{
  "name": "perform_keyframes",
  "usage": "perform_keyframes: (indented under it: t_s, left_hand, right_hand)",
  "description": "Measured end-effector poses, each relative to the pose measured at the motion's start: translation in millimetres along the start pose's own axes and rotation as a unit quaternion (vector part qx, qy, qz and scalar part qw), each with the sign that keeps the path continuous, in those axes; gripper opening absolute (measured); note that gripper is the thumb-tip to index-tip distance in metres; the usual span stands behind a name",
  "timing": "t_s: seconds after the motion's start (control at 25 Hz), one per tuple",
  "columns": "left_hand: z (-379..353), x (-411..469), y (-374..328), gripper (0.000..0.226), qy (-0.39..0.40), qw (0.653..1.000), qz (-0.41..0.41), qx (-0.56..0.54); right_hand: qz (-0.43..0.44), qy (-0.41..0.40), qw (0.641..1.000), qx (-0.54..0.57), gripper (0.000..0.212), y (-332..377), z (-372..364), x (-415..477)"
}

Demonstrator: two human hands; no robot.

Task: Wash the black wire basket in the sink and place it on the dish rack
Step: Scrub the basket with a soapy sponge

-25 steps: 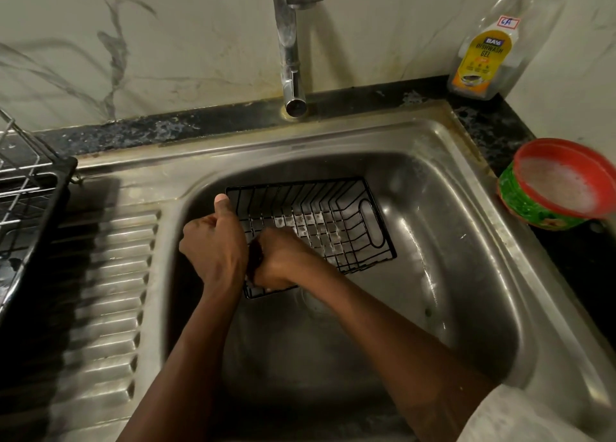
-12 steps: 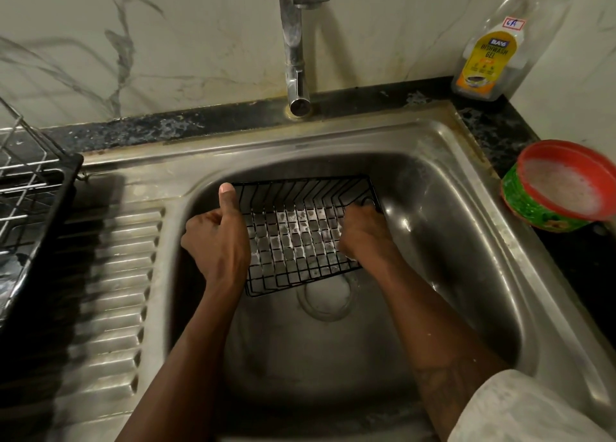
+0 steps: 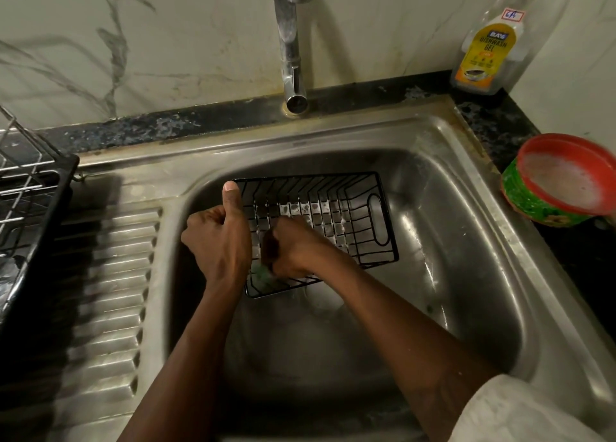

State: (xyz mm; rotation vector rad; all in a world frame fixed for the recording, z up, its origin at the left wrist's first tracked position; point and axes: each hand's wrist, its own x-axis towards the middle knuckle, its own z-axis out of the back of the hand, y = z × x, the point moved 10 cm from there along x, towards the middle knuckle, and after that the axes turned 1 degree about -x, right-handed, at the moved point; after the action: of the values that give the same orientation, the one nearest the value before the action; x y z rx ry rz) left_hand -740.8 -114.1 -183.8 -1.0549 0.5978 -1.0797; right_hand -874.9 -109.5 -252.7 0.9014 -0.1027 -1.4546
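Left hand [image 3: 218, 241] grips the basket [image 3: 353, 214] in the sink [image 3: 466, 241]; right hand [image 3: 293, 246] presses a green scrubber [image 3: 263, 276] inside it

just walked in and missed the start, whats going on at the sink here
A person is scrubbing a black wire basket down in the steel sink. The left hand grips the basket's left end, thumb up on the rim, holding it tilted. The right hand is inside it, pressing a green scrubber against the wires. No water runs from the tap. The dish rack waits at the left, and the basket has not gone there yet.
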Motion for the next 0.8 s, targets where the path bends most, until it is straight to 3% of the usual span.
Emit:
perform_keyframes:
  t_s: [0.2,0.28,0.48,0.56,0.64,0.8]
  left_hand:
    - [1,0,0,0.069,0.001,1.000,0.007,-0.002]
    - [3,0,2,0.069,-0.001,1.000,0.014,-0.009]
    - [4,1,4,0.069,-0.007,1.000,0.018,-0.015]
    - [4,1,5,0.074,-0.010,1.000,0.019,-0.008]
    - [5,1,7,0.076,-0.012,1.000,0.022,-0.006]
    - [5,1,10,0.073,-0.018,0.999,0.032,0.000]
  right_hand:
    - [-0.167,-0.077,0.976,-0.118,0.039,-82,49,-7]
    - [-0.181,-0.082,0.973,-0.119,0.046,-87,53,-13]
    - [-0.025,-0.039,0.994,-0.098,0.028,-5,3,-7]
    - [-0.015,-0.043,0.996,-0.080,0.026,6,-2,-4]
    - [-0.011,-0.042,0.999,-0.022,0.011,7,-2,-1]
    - [0.032,-0.025,0.998,0.052,0.021,22,-9,-1]
